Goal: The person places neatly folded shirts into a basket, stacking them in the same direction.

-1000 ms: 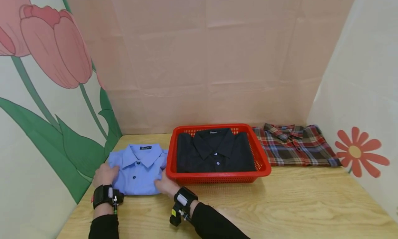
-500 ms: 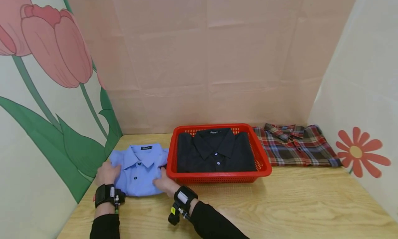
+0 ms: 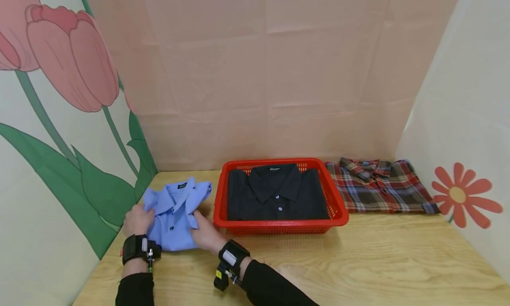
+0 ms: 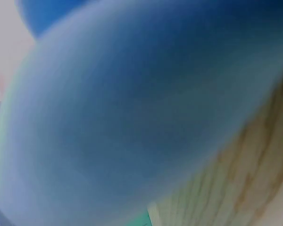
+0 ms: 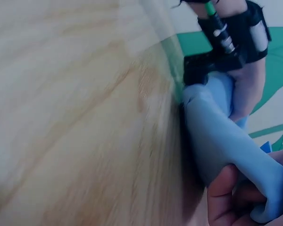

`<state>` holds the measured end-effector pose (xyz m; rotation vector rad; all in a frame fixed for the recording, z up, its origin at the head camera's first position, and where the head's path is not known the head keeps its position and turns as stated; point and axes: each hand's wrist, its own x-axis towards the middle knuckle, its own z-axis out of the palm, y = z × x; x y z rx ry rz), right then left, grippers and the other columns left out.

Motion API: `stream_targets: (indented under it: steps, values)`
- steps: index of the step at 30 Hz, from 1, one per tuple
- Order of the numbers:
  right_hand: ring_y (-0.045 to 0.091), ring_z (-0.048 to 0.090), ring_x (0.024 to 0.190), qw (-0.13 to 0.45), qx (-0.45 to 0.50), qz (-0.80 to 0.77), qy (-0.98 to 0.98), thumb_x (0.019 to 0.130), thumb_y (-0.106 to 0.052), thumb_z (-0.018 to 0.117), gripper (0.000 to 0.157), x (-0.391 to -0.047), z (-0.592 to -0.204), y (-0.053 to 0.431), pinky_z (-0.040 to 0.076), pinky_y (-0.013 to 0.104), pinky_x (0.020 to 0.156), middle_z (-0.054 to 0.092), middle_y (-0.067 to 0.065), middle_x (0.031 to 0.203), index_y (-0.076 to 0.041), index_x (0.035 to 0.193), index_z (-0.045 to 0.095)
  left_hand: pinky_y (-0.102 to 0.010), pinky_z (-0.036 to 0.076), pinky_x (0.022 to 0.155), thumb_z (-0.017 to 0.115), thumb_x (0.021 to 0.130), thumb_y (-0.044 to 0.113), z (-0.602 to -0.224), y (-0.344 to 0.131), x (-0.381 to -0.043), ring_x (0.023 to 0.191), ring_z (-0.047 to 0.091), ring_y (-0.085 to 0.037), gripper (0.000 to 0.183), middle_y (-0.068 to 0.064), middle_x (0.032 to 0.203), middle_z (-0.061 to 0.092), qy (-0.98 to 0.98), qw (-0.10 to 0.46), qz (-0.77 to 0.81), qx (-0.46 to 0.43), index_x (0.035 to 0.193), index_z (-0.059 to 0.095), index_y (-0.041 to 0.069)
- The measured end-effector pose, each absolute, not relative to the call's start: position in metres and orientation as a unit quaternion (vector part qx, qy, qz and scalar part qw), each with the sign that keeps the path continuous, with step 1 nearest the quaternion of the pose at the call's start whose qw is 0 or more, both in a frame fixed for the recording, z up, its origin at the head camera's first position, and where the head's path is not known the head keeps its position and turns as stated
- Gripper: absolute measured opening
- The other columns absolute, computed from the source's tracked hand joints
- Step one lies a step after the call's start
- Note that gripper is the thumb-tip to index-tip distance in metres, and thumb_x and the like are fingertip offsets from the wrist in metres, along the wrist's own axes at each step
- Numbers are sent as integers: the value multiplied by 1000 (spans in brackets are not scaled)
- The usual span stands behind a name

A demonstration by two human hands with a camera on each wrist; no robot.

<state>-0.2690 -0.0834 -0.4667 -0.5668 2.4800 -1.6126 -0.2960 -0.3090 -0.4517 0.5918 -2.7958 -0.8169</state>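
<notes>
A folded light-blue shirt (image 3: 175,222) lies at the table's left, its right side lifted and bent inward toward the collar. My left hand (image 3: 137,220) grips the shirt's left edge, fingers partly hidden by cloth. On the other side my right hand (image 3: 208,233) holds the right edge, thumb on top. The right wrist view shows the right fingers (image 5: 222,190) curled round the blue cloth (image 5: 226,141), with the left hand (image 5: 247,89) beyond. Blurred blue fabric (image 4: 132,113) fills most of the left wrist view.
A red plastic basket (image 3: 279,224) stands just right of the blue shirt, with a folded black shirt (image 3: 275,199) inside. Farther right lies a folded plaid shirt (image 3: 382,191). The wooden table (image 3: 358,261) meets a tulip-printed wall sheet (image 3: 71,177) at the left.
The blue shirt's right side has risen and folded inward toward the collar. My right hand has shifted slightly left with it; the left hand has barely moved.
</notes>
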Motion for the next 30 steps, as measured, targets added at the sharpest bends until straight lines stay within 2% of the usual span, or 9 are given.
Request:
stream_targets:
  steps: [4, 8, 14, 20, 22, 24, 27, 29, 30]
  values:
    - [21, 58, 117, 42, -199, -493, 846, 96, -11, 56, 41, -264, -462, -85, 47, 37, 96, 61, 7, 129, -17, 135, 48, -41, 37, 50, 52, 94, 27, -452, -309, -295, 68, 55, -34, 33, -16, 72, 52, -935, 98, -275, 203, 68, 43, 9]
    - [21, 61, 108, 16, -211, -477, 853, 97, -11, 53, 37, -261, -454, -86, 49, 32, 86, 63, 10, 122, -14, 133, 47, -40, 35, 51, 53, 95, 27, -450, -307, -296, 66, 52, -33, 30, -12, 68, 46, -930, 126, -277, 206, 71, 43, 10]
    - [20, 61, 111, -12, -218, -486, 846, 98, -10, 51, 50, -260, -436, -84, 50, 30, 84, 60, 11, 133, -12, 147, 37, -41, 33, 52, 52, 96, 31, -442, -300, -299, 67, 52, -35, 32, -13, 70, 47, -924, 171, -279, 200, 73, 45, 9]
    - [18, 59, 94, -32, -235, -498, 834, 99, -10, 48, 54, -262, -411, -79, 47, 26, 70, 60, 10, 127, -16, 151, 32, -42, 33, 51, 54, 98, 37, -430, -290, -303, 74, 59, -43, 40, -19, 76, 54, -913, 218, -294, 182, 71, 45, 8]
    - [18, 59, 86, -17, -237, -512, 825, 100, -12, 47, 56, -262, -402, -75, 46, 26, 64, 58, 10, 128, -19, 153, 28, -40, 31, 51, 53, 98, 39, -425, -286, -302, 68, 54, -39, 43, -15, 70, 46, -907, 226, -304, 183, 70, 41, 9]
    - [17, 58, 87, -7, -236, -517, 823, 101, -15, 46, 58, -263, -395, -70, 47, 26, 66, 56, 9, 131, -21, 155, 25, -39, 29, 50, 53, 98, 39, -422, -282, -302, 64, 51, -36, 44, -11, 67, 40, -902, 242, -308, 182, 70, 39, 10]
    - [18, 58, 83, 7, -233, -527, 817, 101, -17, 47, 60, -267, -387, -62, 47, 27, 65, 58, 10, 123, -22, 156, 23, -36, 26, 50, 54, 99, 38, -417, -276, -300, 60, 40, -28, 45, -4, 64, 29, -895, 256, -320, 177, 69, 36, 11]
    - [18, 59, 85, 4, -232, -528, 817, 100, -17, 47, 60, -270, -385, -56, 47, 26, 65, 61, 10, 116, -22, 155, 26, -36, 26, 51, 55, 99, 38, -415, -272, -299, 59, 41, -28, 45, -4, 63, 30, -893, 269, -321, 167, 68, 36, 11]
    - [19, 59, 80, 3, -234, -531, 815, 100, -16, 48, 59, -272, -383, -53, 46, 27, 61, 60, 11, 110, -21, 155, 27, -36, 26, 51, 55, 99, 37, -413, -269, -298, 59, 40, -29, 45, -4, 63, 29, -892, 273, -323, 162, 68, 36, 11]
